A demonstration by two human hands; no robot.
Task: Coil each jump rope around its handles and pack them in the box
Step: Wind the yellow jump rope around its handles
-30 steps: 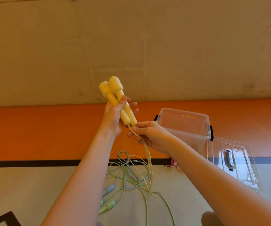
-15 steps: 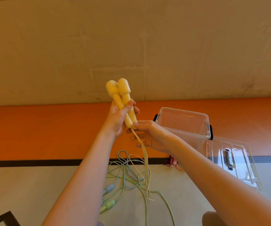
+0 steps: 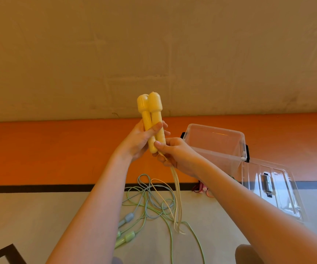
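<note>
Right hand (image 3: 178, 156) has risen to the yellow handles (image 3: 152, 122).

Head camera looks forward and down, close

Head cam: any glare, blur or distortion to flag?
Head view: warm, even light; specular glare on the clear box and its lid; wide-angle bowing of the black floor line; yellow handles sharp, no motion blur; forearms stretch toward the bottom edge.
</note>
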